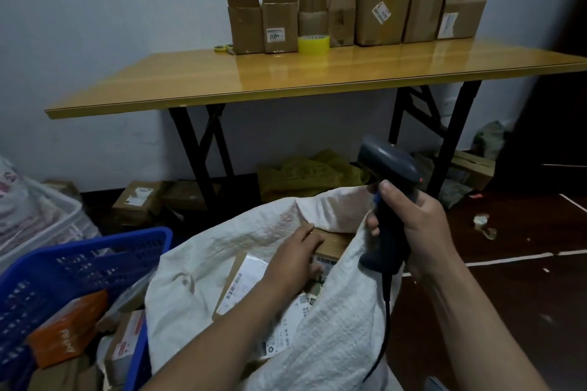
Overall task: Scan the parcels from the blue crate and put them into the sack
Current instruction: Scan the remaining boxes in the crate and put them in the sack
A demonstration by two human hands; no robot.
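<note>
We look down at our own two bare hands over a white woven sack (336,324), which stands open in front of us on the floor; our left hand (293,260) reaches into its mouth and holds a brown cardboard parcel (333,243) by its near edge, fingers spread flat over the top, thumb against the side that carries a barcode label; the parcel lies inside the sack, on top of other labelled parcels, among them a flat one (241,282) just left of our wrist.

Our right hand (416,232) is raised above the sack's right rim, its fingers wrapped tightly round the handle of a dark grey barcode scanner (389,168); the scanner stands upright, its head pointing away and to the left, and a black cable (386,311) hangs down from its base across the sack.

To the left, touching the sack, sits the blue crate (95,251), tilted toward us; inside it lie an orange box (70,330) and several brown parcels; behind it is a white crate (47,209).

Beyond the sack stands a yellow folding table (286,82) on black legs, against a pale wall; along its far edge is a row of open cardboard boxes (381,16), with a roll of yellow tape (313,44) and yellow-handled scissors (224,48) in front of them; under the table lie more boxes (136,200) and an olive-coloured bundle (301,174).
</note>
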